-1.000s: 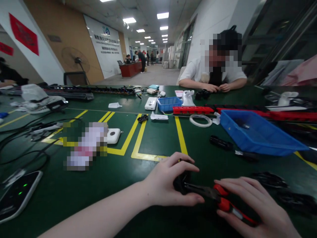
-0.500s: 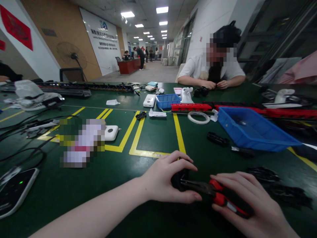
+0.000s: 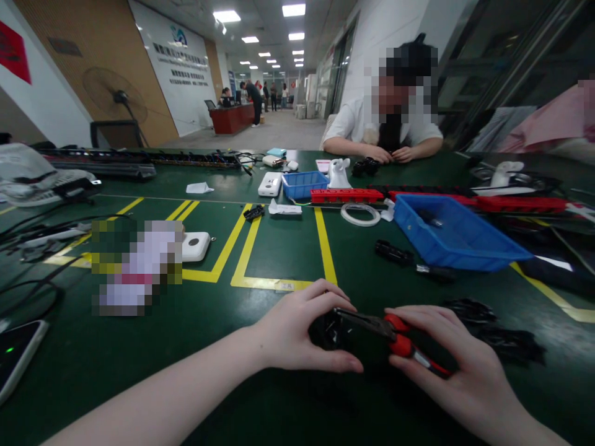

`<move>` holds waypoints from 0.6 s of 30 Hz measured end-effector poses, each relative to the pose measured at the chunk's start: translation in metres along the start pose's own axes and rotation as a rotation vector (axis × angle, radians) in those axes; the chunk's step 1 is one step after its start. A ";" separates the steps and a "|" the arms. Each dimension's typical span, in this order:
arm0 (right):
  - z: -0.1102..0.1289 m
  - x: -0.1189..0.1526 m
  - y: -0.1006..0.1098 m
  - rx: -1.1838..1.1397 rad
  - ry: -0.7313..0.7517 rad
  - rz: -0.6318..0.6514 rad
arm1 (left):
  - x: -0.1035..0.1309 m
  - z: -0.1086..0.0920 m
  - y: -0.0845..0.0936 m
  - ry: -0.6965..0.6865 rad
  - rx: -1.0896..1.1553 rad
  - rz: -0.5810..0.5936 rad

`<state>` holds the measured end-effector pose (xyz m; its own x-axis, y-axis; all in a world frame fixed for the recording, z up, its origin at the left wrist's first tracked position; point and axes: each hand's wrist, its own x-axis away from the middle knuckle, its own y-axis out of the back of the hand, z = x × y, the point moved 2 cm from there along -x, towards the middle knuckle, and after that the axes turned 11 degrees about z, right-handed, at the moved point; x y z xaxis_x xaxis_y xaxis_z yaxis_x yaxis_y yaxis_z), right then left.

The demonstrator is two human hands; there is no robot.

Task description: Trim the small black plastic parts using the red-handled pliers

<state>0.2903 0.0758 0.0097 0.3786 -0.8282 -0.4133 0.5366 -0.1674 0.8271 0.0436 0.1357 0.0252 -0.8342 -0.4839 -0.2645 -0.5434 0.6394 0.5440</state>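
So the left hand (image 3: 304, 331) has its thumb and fingers curled around a small black part (image 3: 331, 329), and my guess is that's to steady it, thumb on the near side, fingers on the far side. The right hand (image 3: 453, 350) is gripping red-handled pliers (image 3: 400, 339) with the nose pointing left, probably so it lines up with the part. Can't tell whether the nose actually bites the part or just sits against it, too dark in there. The part is inside the left hand's curl, left of the right hand, pliers bridging the 2. On the green table (image 3: 139, 347), 2 black bundles (image 3: 514, 344) lie near the right hand, maybe for easy reach; the big blue tray (image 3: 465, 260) is farther off, far right.
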 end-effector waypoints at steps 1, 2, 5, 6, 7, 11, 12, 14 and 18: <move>-0.001 0.000 0.000 0.001 0.014 0.005 | 0.000 0.000 0.000 0.000 0.001 0.005; -0.001 -0.001 0.000 0.004 0.029 0.012 | 0.000 0.001 0.000 -0.003 0.005 0.009; 0.002 -0.002 0.001 0.022 0.050 0.031 | 0.001 0.001 0.000 -0.022 0.031 0.001; 0.003 -0.002 0.002 0.028 0.049 0.033 | 0.001 0.000 0.001 -0.024 0.042 -0.008; 0.004 -0.002 0.002 0.034 0.051 0.034 | 0.001 0.000 0.001 -0.021 0.053 -0.017; 0.005 -0.003 0.004 0.055 0.089 0.027 | 0.003 0.001 0.004 0.000 0.079 -0.044; 0.004 -0.003 0.004 0.059 0.098 0.026 | 0.003 0.001 0.004 0.000 0.082 -0.047; 0.004 -0.004 0.004 0.063 0.106 0.030 | 0.003 0.002 0.005 -0.003 0.087 -0.051; 0.007 -0.005 0.003 0.053 0.082 0.060 | 0.004 0.004 0.004 -0.005 0.092 -0.050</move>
<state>0.2850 0.0758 0.0171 0.4703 -0.7916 -0.3902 0.4712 -0.1486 0.8694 0.0375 0.1385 0.0236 -0.8062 -0.5138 -0.2935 -0.5905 0.6666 0.4550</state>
